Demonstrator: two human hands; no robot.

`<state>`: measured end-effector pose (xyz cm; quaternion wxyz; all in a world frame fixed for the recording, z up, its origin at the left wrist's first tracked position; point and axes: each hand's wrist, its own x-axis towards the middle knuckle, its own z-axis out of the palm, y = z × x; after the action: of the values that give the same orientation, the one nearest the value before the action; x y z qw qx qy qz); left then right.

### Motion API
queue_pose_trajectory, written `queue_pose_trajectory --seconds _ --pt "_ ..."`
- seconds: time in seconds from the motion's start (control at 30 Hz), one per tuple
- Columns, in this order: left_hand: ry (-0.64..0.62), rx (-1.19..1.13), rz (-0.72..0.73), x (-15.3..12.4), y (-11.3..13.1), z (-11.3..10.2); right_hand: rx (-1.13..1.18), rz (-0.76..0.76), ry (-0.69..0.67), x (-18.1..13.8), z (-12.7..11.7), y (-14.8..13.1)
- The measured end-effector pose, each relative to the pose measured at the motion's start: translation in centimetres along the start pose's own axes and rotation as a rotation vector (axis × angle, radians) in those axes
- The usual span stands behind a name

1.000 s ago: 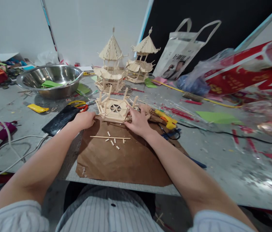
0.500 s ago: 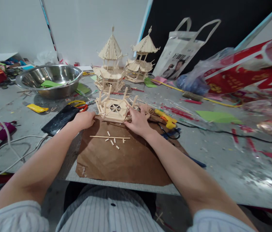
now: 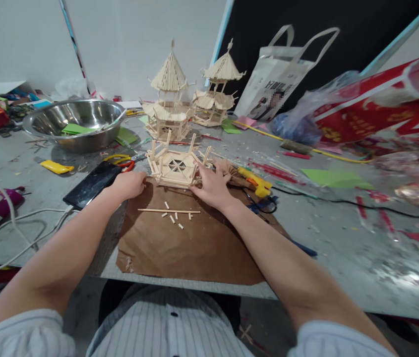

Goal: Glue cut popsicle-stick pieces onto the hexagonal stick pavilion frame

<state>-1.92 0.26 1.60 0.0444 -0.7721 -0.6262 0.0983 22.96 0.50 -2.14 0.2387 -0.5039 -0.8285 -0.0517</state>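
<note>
A small hexagonal frame of wooden sticks [image 3: 175, 167] sits at the far edge of a brown paper sheet [image 3: 190, 243]. My left hand [image 3: 130, 184] rests curled at the frame's left side, fingers closed, touching its base. My right hand [image 3: 212, 187] lies on the frame's right side with fingers pressed against it. One long stick [image 3: 168, 211] and several short stick pieces lie on the paper just in front of my hands.
Two finished stick pagodas [image 3: 170, 99] stand behind. A steel bowl [image 3: 75, 123] is at the left, a black phone [image 3: 92, 184] and red scissors [image 3: 125, 161] beside my left hand, a yellow glue gun [image 3: 256, 182] at the right. A white bag [image 3: 276, 79] and red banners lie beyond.
Nothing has visibly moved on the table. Both hands stay at the frame; the view has only shifted slightly.
</note>
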Motion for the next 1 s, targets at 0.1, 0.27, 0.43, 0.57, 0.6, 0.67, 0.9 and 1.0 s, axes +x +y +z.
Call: queue_pose_trajectory --seconds 0.1,0.27,0.43,0.57,0.6,0.67,0.9,1.0 --pt "-0.005 -0.001 0.003 0.01 -0.01 0.01 0.010 0.003 -0.004 -0.02 -0.08 -0.04" --pt "0.003 0.000 0.025 0.06 -0.15 0.10 0.027 0.004 -0.008 -0.05 -0.07 -0.02" --pt "0.010 0.001 0.030 0.05 -0.14 0.03 0.029 0.002 0.009 -0.05 0.00 -0.02" --pt "0.000 0.005 0.022 -0.04 -0.06 -0.02 0.017 0.001 -0.005 -0.03 -0.09 -0.07" --pt "0.000 0.005 0.022 -0.05 -0.07 -0.01 0.016 0.002 -0.009 -0.02 -0.13 -0.10" --pt "0.003 0.003 0.029 -0.03 -0.11 0.05 0.016 0.005 -0.013 0.00 -0.20 -0.16" --pt "0.009 0.005 0.025 0.18 -0.25 0.28 0.018 0.001 0.006 -0.04 -0.17 -0.18" --pt "0.007 0.001 0.036 0.15 -0.22 0.26 0.026 -0.002 0.013 -0.05 -0.06 -0.08"
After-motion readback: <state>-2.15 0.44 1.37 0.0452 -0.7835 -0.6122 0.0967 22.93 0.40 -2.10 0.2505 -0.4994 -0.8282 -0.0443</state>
